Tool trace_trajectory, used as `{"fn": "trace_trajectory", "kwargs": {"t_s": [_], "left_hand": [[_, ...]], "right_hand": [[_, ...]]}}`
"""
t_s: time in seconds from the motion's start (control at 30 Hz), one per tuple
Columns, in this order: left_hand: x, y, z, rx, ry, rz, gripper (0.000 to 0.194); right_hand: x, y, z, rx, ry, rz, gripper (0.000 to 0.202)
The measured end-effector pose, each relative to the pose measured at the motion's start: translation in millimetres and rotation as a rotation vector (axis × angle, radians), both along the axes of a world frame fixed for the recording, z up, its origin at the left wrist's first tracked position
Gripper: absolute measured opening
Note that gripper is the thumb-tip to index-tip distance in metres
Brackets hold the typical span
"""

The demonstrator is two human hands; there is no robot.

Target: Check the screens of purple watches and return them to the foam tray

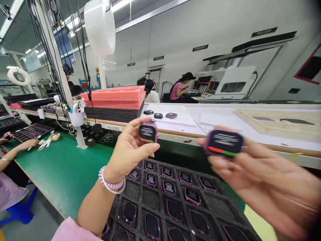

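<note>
Between the thumb and fingers of my left hand (127, 147) is a small purple-framed smartwatch (147, 133), its lit screen showing text above an orange-green strip. My right hand (263, 174), a little blurred, grips another smartwatch (225, 143) by its edges; white text and a red-to-green bar glow on that screen. Both are held up above a black foam tray (150, 197) divided into square pockets. Several purple-framed watches lie face up in the pockets, the far ones with lit text, the nearer ones with dark screens. A few pockets hold nothing.
On the white shelf (183, 117) ahead lie three small watch bodies (158, 115) and a beige tray (278, 124). Red foam trays (115, 95) are stacked to the left. A post (80, 137) with cables rises from the green bench (67, 174). A co-worker's hand (30, 144) works at far left.
</note>
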State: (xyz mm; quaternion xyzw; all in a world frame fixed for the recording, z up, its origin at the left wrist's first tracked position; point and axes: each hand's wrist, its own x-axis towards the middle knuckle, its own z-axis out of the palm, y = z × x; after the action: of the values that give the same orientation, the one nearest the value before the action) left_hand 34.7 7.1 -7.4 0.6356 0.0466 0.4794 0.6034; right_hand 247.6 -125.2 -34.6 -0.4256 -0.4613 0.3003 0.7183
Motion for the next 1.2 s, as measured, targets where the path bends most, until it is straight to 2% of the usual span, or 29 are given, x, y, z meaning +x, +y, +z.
{"fn": "trace_trajectory", "kwargs": {"t_s": [0.07,0.17,0.33,0.6,0.93,1.2], "left_hand": [[17.4,4.1,-6.3,-0.018,0.024,-0.062,0.064],[28.7,6.2,-13.1,-0.033,0.055,-0.075,0.064],[32.3,9.9,-17.2,-0.019,0.084,-0.068,0.054],[37.6,9.5,-23.5,0.011,0.092,-0.126,0.06],[39.7,4.7,-25.4,-0.017,0.155,-0.145,0.049],[42.2,7.0,-26.4,-0.044,0.143,-0.159,0.05]], "right_hand": [[-10.0,13.6,5.3,-0.053,0.089,0.084,0.044],[-20.6,24.2,4.1,-0.081,0.158,0.157,0.058],[-24.4,28.8,-2.2,-0.021,0.153,0.193,0.053],[-27.2,28.4,-1.2,0.006,0.108,0.174,0.049],[-26.8,33.5,-4.2,0.032,0.084,0.127,0.047],[-29.2,34.1,-2.8,0.048,0.079,0.106,0.045]]}}
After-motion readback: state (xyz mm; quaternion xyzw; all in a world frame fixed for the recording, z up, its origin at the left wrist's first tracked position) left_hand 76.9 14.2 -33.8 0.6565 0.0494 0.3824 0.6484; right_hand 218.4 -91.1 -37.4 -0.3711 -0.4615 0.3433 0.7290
